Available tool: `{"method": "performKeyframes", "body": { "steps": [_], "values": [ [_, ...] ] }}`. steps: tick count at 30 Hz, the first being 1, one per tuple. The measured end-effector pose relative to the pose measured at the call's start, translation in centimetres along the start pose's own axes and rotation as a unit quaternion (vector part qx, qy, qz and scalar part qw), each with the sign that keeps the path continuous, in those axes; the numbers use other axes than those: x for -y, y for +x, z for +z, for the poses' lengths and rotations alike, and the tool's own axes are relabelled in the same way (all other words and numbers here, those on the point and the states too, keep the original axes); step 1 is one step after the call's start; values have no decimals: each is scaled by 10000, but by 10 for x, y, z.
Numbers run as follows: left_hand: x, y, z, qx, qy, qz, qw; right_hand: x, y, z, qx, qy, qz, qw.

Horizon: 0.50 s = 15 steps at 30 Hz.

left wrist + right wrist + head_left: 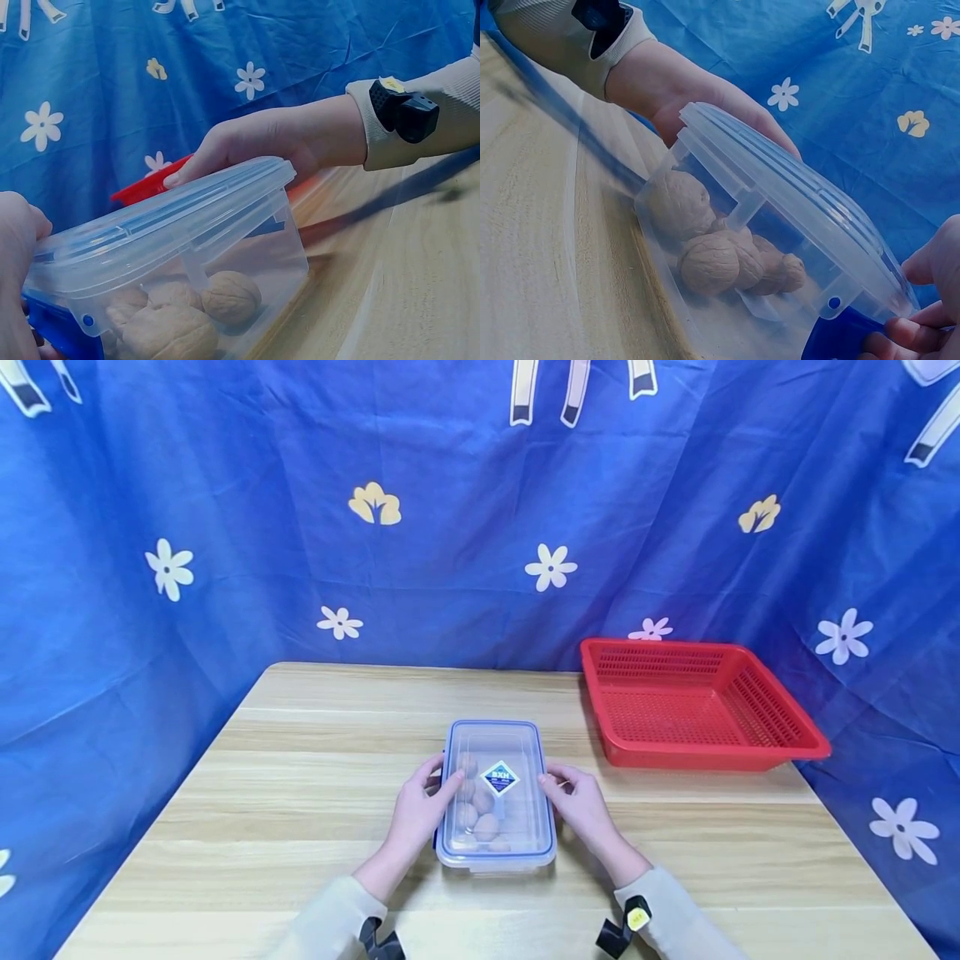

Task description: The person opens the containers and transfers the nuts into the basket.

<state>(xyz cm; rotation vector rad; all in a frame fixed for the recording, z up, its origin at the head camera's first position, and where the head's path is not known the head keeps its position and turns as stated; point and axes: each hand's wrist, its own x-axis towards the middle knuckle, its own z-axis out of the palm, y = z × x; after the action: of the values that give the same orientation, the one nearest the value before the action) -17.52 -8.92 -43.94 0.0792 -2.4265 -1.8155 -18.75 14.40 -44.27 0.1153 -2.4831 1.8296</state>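
A clear plastic food container (497,793) with a blue-edged lid stands on the table between both hands. Several walnuts (171,330) lie inside, mostly towards the left side in the head view. My left hand (418,810) holds the left side, thumb on the lid's edge and fingers down by a blue latch (64,330). On the opposite side, my right hand (587,810) grips the container with its thumb at the lid's rim. In the right wrist view its curled fingers (911,337) touch another blue latch (840,337). The lid sits on the container.
A red plastic basket (701,756) with perforated walls stands at the table's back right. The wood-grain table (300,777) ends at a blue patterned curtain (450,577) behind and along the sides. A diamond-shaped label (500,778) is on the lid.
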Motion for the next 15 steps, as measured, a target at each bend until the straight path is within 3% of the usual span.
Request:
{"method": "performKeyframes", "body": {
  "steps": [8,15],
  "values": [
    [-1,1,0,-27,-65,118,9999,-4,0,1,-121,74,-145,9998],
    [-2,1,0,-81,-16,208,9997,-1,1,0,-55,117,53,9999]
  ]
}}
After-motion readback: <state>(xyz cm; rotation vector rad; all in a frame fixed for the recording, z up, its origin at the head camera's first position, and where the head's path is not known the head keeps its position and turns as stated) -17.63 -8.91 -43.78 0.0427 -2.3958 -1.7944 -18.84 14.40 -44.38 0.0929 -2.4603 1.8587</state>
